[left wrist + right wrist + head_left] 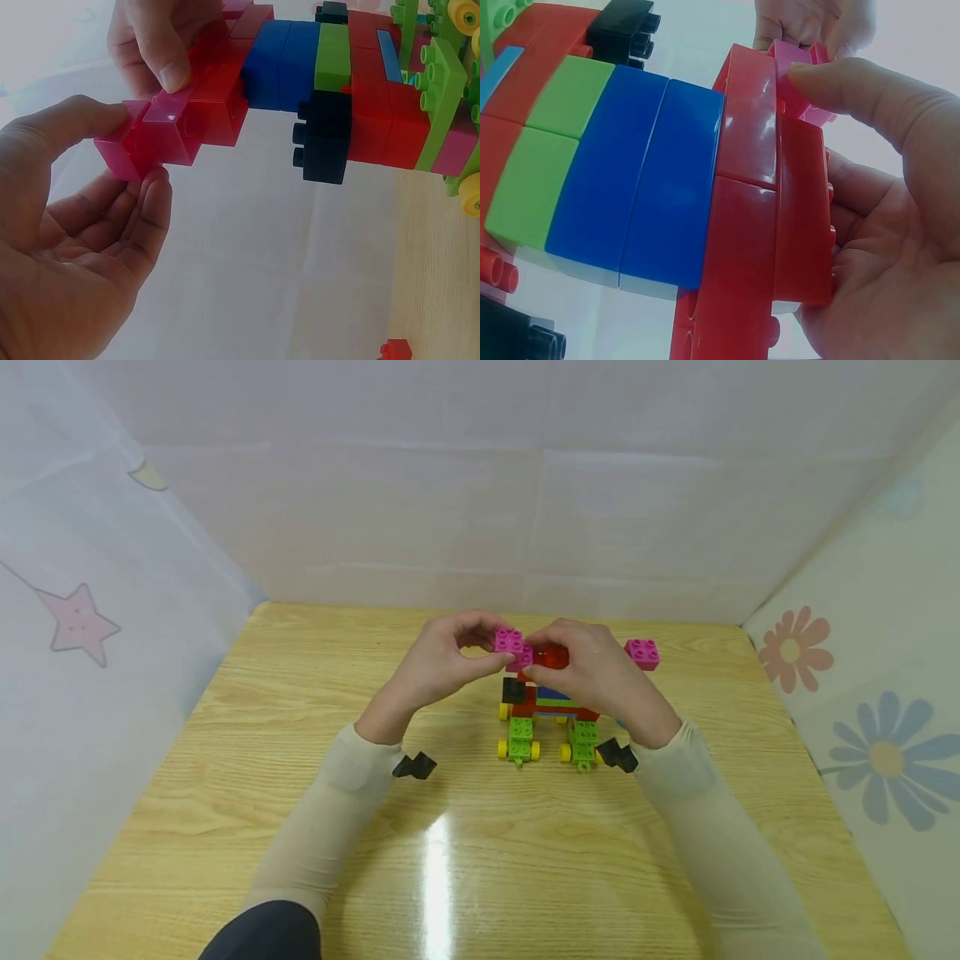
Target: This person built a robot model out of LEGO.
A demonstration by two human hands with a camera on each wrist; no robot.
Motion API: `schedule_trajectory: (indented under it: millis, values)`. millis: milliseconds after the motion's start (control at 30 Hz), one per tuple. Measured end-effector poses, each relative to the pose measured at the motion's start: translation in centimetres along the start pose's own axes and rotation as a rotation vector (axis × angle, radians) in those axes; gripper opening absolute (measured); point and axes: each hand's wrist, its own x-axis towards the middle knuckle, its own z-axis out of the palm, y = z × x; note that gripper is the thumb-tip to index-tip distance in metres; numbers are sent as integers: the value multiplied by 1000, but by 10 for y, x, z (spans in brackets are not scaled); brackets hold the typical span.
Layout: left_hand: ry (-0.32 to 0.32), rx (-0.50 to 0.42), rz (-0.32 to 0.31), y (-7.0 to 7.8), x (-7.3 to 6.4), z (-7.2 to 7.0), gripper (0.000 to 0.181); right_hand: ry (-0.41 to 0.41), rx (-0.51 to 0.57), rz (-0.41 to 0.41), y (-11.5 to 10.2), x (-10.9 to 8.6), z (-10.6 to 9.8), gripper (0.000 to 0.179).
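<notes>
My left hand (453, 656) pinches a pink brick (124, 146) between thumb and fingers, at the upper left end of a tall toy-brick build. That brick touches a second pink brick (174, 127), set beside the red bricks (750, 150) at the top. My right hand (588, 668) grips this top part, its thumb on the second pink brick and its fingers behind the red ones. Below come blue bricks (645, 172), green bricks (562, 112) and black side bricks (326, 139). Lime plates (521, 739) with yellow wheels (502, 749) form the base. Whether the held brick is fully seated, I cannot tell.
Another pink brick (642, 653) shows just right of my right hand. A loose red brick (397, 349) lies on the wooden table (480, 860). Pale printed cloth (465, 510) hangs behind the table and along both sides.
</notes>
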Motion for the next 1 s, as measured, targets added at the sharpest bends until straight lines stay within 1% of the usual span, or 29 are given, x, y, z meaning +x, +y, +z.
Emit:
schedule_trajectory:
  millis: [300, 467, 633, 1000]
  values:
    - [-5, -5, 3, -1, 1, 0, 28, -3, -1, 4, -1, -1, 0, 49]
    - [-10, 12, 11, 0, 1, -1, 27, -3, 1, 2, -1, -1, 0, 49]
    - [-12, 29, -4, 0, 2, -2, 26, -2, 0, 0, -1, -1, 0, 49]
    - [-8, 68, 10, 3, 0, -3, 26, 0, -2, -11, -1, 0, 0, 48]
